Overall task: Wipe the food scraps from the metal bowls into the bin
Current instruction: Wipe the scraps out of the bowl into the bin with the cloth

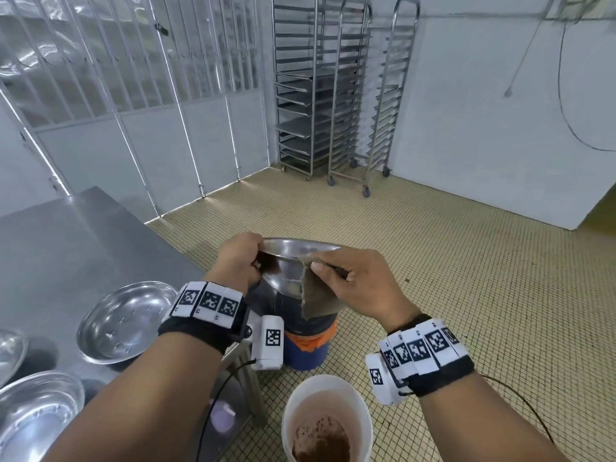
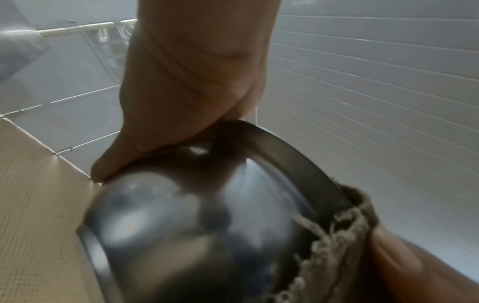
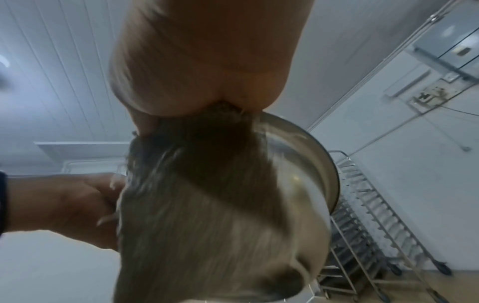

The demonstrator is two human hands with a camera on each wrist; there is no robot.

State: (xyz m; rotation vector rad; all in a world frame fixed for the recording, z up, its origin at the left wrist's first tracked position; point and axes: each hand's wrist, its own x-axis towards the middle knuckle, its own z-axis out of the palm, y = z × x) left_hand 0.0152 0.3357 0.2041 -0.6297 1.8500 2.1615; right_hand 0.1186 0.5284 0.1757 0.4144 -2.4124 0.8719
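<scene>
My left hand (image 1: 241, 258) grips the near left rim of a metal bowl (image 1: 293, 250), tilted toward me above the blue bin (image 1: 305, 348) with an orange liner. My right hand (image 1: 350, 278) pinches a grey-brown cloth (image 1: 318, 296) against the bowl's right rim; the cloth hangs down over the bin's mouth. The left wrist view shows the bowl's shiny underside (image 2: 197, 225) and the cloth's frayed edge (image 2: 337, 235). From the right wrist, the cloth (image 3: 202, 205) covers most of the bowl (image 3: 303, 164). The bowl's inside is largely hidden.
A steel table (image 1: 83, 241) at the left carries three more metal bowls (image 1: 123, 321), (image 1: 36, 418), (image 1: 10, 351). A white bucket (image 1: 325, 425) with brown residue stands on the tiled floor near me. Wheeled tray racks (image 1: 333, 95) stand in the far corner.
</scene>
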